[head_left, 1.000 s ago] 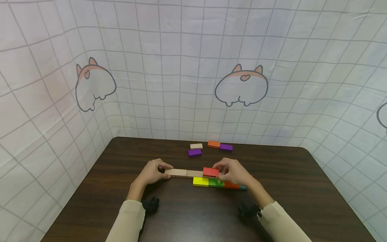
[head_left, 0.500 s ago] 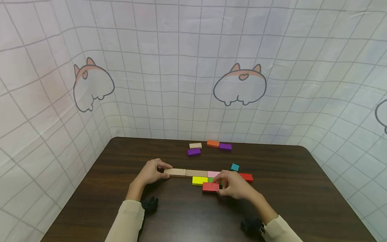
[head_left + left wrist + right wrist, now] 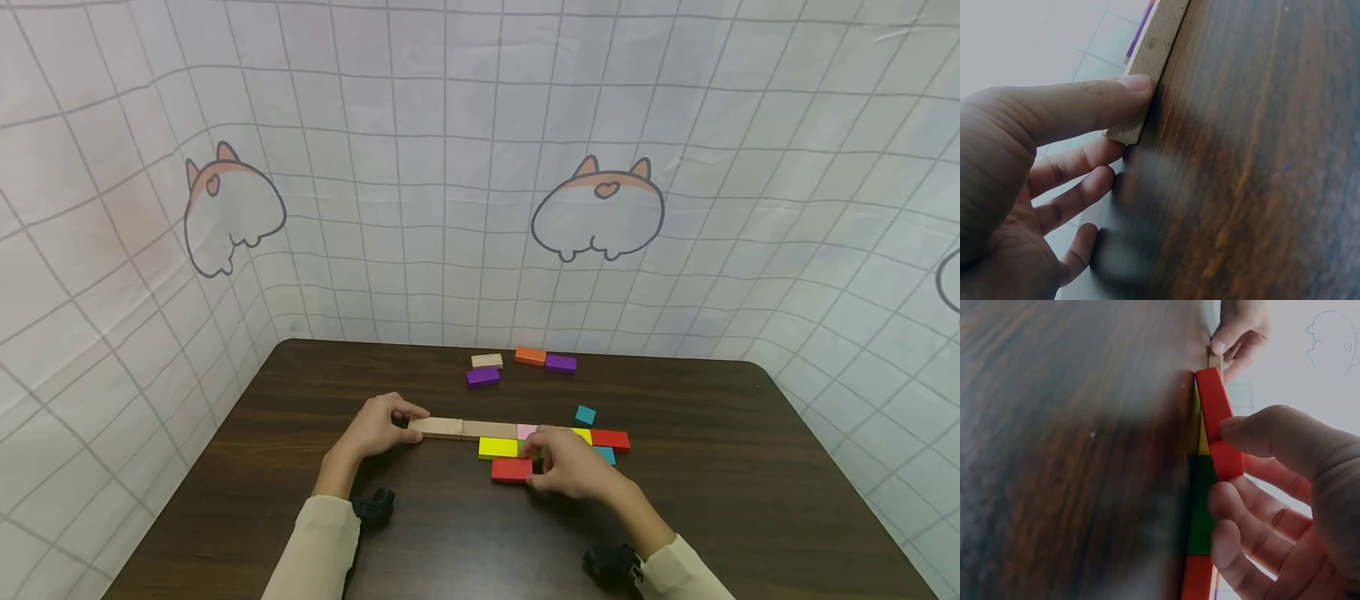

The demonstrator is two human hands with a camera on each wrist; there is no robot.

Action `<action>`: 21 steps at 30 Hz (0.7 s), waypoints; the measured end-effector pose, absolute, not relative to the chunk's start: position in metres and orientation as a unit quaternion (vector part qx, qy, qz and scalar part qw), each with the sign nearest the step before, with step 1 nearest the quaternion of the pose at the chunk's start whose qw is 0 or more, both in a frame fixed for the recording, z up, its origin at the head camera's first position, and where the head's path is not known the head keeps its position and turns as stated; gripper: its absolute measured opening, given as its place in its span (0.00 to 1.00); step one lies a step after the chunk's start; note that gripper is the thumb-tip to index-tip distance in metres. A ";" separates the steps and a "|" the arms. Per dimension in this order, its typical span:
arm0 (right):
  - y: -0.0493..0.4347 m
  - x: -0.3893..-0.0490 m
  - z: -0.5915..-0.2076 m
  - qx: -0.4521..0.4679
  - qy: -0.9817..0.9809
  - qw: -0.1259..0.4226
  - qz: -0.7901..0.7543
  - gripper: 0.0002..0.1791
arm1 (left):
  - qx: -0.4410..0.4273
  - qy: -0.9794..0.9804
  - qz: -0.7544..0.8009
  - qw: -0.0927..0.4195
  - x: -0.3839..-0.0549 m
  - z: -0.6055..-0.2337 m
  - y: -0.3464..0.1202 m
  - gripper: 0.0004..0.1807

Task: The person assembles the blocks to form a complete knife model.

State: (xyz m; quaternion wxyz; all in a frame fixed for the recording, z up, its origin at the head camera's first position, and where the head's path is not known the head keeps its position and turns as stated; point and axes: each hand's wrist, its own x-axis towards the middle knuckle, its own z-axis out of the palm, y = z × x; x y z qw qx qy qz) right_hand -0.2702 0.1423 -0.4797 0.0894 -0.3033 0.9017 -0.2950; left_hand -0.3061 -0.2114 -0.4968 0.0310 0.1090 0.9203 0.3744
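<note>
At the left end of the back row, my left hand (image 3: 377, 429) pinches a plain wooden block (image 3: 438, 427). The left wrist view shows the thumb across its near side and the other fingers spread beyond its end. My right hand (image 3: 572, 463) pinches a red block (image 3: 512, 471) between thumb and fingers, in front of the yellow block (image 3: 497, 448). In the right wrist view this red block (image 3: 1212, 403) leans at an angle over the row, next to a green block (image 3: 1202, 506). The right hand hides part of both rows in the head view.
A second wooden block (image 3: 489, 430), a pink block (image 3: 527, 432) and another red block (image 3: 611, 440) continue the back row. A small teal block (image 3: 585, 415) lies behind it. Two purple blocks, an orange block (image 3: 530, 356) and a pale block (image 3: 487, 361) lie near the far table edge.
My right hand has carried the red block from over the back row toward me, then slightly left, to in front of the yellow block. The left hand stays on the wooden block.
</note>
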 end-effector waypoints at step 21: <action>0.129 -0.270 -0.475 -0.296 0.914 0.092 -0.261 0.13 | 0.107 0.920 0.377 0.025 -0.304 -0.496 -0.211 0.15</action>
